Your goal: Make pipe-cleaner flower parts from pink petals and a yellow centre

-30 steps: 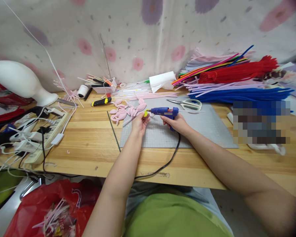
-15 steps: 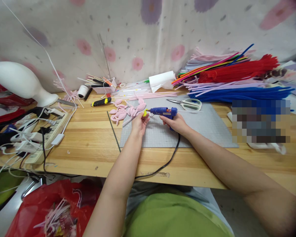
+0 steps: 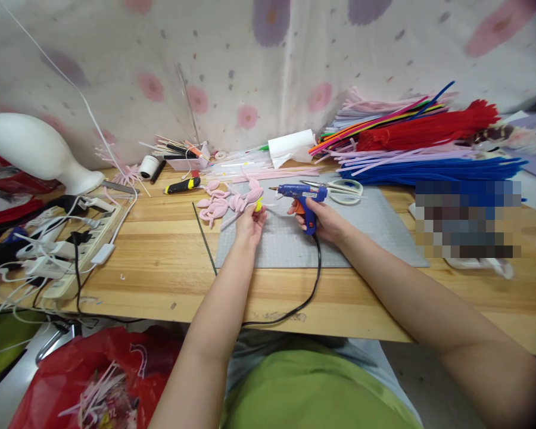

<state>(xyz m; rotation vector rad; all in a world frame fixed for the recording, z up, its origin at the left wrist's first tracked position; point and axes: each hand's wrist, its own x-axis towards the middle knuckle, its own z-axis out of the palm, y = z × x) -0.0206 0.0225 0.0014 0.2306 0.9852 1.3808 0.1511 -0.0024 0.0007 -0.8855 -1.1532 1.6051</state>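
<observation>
My right hand (image 3: 325,221) is closed round the grip of a blue hot glue gun (image 3: 300,193), held upright above the grey cutting mat (image 3: 375,232) with its nozzle pointing left. Its black cord (image 3: 310,292) trails over the table's front edge. My left hand (image 3: 250,223) pinches a small piece with a yellow tip (image 3: 258,205) and a pink stem, a short gap left of the nozzle. Several pink pipe-cleaner petals (image 3: 221,205) lie just beyond my left hand.
Scissors (image 3: 346,189) lie behind the glue gun. Piles of red, blue and pink pipe cleaners (image 3: 429,149) fill the back right. A yellow-black utility knife (image 3: 181,185), a thread spool (image 3: 149,166), a white foam head (image 3: 36,149) and a power strip (image 3: 78,238) stand left. A red bag (image 3: 89,381) sits below.
My right hand has lifted the glue gun and drawn it right, away from the yellow-tipped piece, so its nozzle no longer touches it. My left hand has stayed almost in place.
</observation>
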